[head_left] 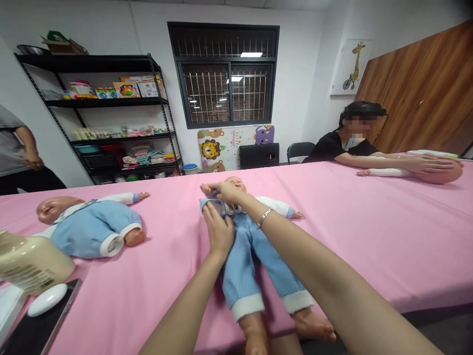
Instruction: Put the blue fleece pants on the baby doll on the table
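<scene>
A baby doll [242, 236] in blue overalls with white-cuffed legs lies on its back, feet towards me. Its arm on my left is bent upward, and the small doll hand [206, 189] shows beyond my fingers. My left hand [220, 230] is closed around the blue-trimmed sleeve [205, 203] of that arm. Just above it, my right hand [226, 192], a bracelet at its wrist, is closed on the doll's arm near the hand, crossing over the doll's chest. My fingers partly cover the face and the sleeve opening.
The pink-covered table [347, 236] bears a second doll [98, 224], a pump bottle [37, 264], a phone [40, 320] and a white oval object [48, 300] at left. Across it, a person [332, 148] has hands on another doll's head [449, 172]. Another person [18, 148] stands by shelves [107, 102].
</scene>
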The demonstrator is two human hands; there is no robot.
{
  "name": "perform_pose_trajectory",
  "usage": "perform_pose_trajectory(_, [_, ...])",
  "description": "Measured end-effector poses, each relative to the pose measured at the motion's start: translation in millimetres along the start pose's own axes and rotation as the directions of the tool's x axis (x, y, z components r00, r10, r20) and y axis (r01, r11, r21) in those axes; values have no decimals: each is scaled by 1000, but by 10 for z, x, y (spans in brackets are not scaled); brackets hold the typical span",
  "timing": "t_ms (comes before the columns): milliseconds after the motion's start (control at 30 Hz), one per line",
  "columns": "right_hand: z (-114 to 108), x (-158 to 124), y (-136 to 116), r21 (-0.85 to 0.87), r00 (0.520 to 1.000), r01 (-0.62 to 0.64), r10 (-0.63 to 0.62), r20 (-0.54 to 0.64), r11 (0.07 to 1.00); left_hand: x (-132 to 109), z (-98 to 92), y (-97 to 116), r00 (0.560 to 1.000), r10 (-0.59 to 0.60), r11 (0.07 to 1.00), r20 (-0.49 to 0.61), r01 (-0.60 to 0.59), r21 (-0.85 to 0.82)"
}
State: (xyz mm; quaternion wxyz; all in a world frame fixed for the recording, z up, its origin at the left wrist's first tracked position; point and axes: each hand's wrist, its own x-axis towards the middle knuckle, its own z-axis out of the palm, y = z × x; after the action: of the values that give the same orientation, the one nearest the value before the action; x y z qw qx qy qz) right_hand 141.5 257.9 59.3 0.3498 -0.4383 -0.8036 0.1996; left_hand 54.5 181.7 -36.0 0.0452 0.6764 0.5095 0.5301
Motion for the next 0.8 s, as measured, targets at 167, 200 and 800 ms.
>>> perform_pose_trajectory(167, [116,-236,102,164,972,-55,15,234,985,26,-52,-12,988,46,999,-149,-41,33])
perform_pose_trajectory(200, [121,-248,98,249,973,-77,18,231,965,39,-68,-14,987,36,999,-156,-30,42])
perform_pose_trajectory(800, [-261,-211,-101,400,921,-390,355,163,830,321,-353,-116,953,110,992,284,-121,21])
